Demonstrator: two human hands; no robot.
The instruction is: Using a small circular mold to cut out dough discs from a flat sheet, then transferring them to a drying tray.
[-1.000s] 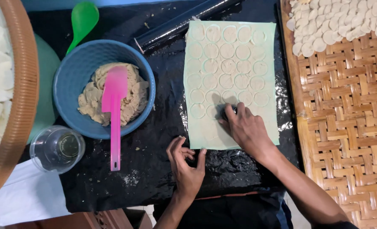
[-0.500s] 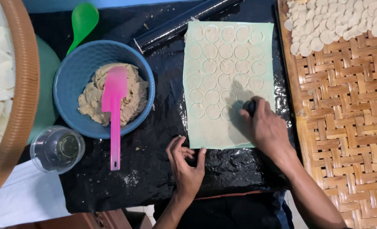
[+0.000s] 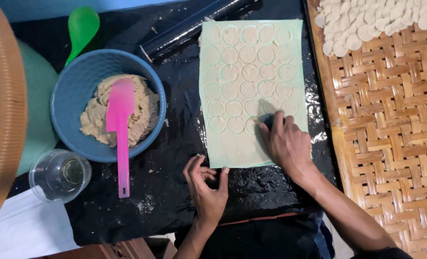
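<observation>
Right hand (image 3: 288,141) presses on dough sheet (image 3: 252,91), fingers closed around a small cutter, mostly hidden. Left hand (image 3: 207,184) beside sheet edge, fingers loosely curled, empty.

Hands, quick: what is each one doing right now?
Left hand: open, fingers curled, fingertips at the edge of the dough sheet.
Right hand: pressing on the dough sheet; whether it holds anything cannot be told.

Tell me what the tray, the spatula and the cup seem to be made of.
Tray: woven bamboo or rattan strips, matte tan, judging by the basket-weave pattern. Spatula: likely silicone or plastic, smooth uniform pink. Cup: clear glass or plastic; see-through, with rim reflections, too unclear to settle which.
</observation>
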